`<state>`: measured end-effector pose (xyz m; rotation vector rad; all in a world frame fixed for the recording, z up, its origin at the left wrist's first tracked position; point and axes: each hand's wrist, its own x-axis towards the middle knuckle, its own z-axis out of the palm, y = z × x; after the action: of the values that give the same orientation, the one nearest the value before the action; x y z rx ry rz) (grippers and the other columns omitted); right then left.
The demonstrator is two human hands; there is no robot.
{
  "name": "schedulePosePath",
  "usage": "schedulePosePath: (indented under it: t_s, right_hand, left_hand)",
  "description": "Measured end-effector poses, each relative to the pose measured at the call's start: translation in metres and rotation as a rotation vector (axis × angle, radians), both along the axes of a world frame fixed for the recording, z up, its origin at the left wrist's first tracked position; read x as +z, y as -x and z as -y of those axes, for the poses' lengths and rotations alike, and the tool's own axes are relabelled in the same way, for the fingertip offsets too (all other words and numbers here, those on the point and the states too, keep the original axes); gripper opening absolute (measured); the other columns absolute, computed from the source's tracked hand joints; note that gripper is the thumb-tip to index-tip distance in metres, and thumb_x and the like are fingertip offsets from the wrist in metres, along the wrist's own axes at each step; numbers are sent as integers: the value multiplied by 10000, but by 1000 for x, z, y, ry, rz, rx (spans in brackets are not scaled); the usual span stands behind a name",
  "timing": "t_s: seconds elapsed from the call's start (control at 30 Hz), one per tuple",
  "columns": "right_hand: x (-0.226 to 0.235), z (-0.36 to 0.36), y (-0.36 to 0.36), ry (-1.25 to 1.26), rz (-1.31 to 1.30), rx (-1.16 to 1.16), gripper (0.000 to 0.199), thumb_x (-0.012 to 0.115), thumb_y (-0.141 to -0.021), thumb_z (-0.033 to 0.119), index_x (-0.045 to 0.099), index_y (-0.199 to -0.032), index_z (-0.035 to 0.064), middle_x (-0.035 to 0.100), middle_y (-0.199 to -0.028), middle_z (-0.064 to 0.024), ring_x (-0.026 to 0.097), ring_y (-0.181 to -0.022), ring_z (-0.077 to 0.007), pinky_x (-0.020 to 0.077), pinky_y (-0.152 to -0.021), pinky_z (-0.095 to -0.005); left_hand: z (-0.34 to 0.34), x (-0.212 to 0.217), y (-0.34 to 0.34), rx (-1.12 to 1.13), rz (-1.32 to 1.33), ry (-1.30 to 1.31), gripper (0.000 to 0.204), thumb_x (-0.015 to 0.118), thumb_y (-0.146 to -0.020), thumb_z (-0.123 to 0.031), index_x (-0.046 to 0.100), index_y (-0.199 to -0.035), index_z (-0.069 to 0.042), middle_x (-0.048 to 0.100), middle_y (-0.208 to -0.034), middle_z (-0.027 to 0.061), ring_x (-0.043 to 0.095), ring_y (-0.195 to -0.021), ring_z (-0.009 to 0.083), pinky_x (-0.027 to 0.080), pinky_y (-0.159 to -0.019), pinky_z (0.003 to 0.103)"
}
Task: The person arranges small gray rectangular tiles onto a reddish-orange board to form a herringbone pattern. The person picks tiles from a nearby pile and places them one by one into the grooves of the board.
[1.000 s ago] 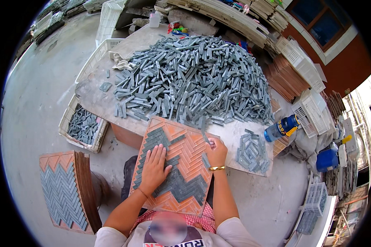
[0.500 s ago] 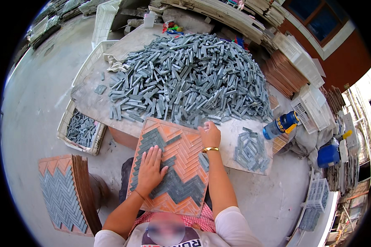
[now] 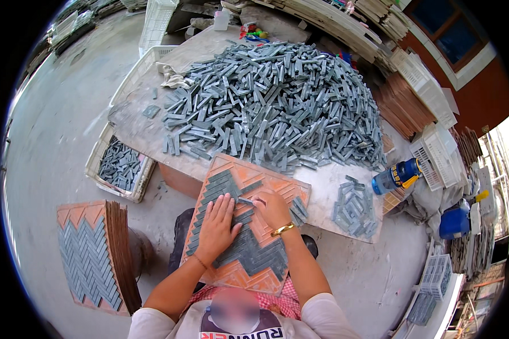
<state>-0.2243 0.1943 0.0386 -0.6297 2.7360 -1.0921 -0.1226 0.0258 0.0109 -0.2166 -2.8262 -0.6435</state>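
Note:
An orange herringbone-grooved board lies tilted across my lap, against the front of the table. Grey strip tiles fill part of its grooves in zigzag bands. My left hand rests flat on the laid tiles at the board's left, fingers stretched out. With my right hand, a gold bangle at its wrist, I pinch a grey strip tile over the middle of the board; its tip is close to my left fingertips. A few loose strips sit at the board's right edge, beside my right hand.
A big heap of strip tiles covers the table. A smaller group and a blue bottle are at its right. A white crate of strips stands left, above a stack of tiled boards.
My right hand has come down and left from the board's upper right edge to its middle, now with a strip tile in its fingers. My left hand stays flat on the board.

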Motion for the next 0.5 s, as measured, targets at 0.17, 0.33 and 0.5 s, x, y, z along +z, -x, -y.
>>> schedulePosePath:
  t_s: [0.17, 0.33, 0.5]
  right_hand:
    - [-10, -3, 26, -86, -181, 99, 80, 649, -774, 94, 599, -823, 57, 567, -840, -139, 550, -866, -351, 443, -754, -435]
    - [-20, -1, 38, -51, -131, 21, 70, 641, -755, 76, 614, -816, 54, 588, -836, -132, 571, -819, -332, 453, -709, -416]
    - [-34, 2, 27, 82, -192, -9, 71, 644, -742, 59, 603, -798, 45, 588, -818, -135, 571, -813, -331, 455, -690, -417]
  left_hand:
    - [-2, -1, 2, 3, -4, 10, 668, 618, -831, -303, 383, -1370, 13, 358, -1447, 161, 309, -1358, 288, 219, -1119, 440]
    - [-3, 2, 3, -6, 8, -3, 675, 619, -832, -308, 373, -1381, -3, 360, -1449, 144, 307, -1359, 282, 220, -1114, 457]
    - [-9, 11, 16, -58, 14, -24, 687, 627, -832, -294, 355, -1400, -19, 344, -1463, 138, 282, -1371, 290, 188, -1117, 477]
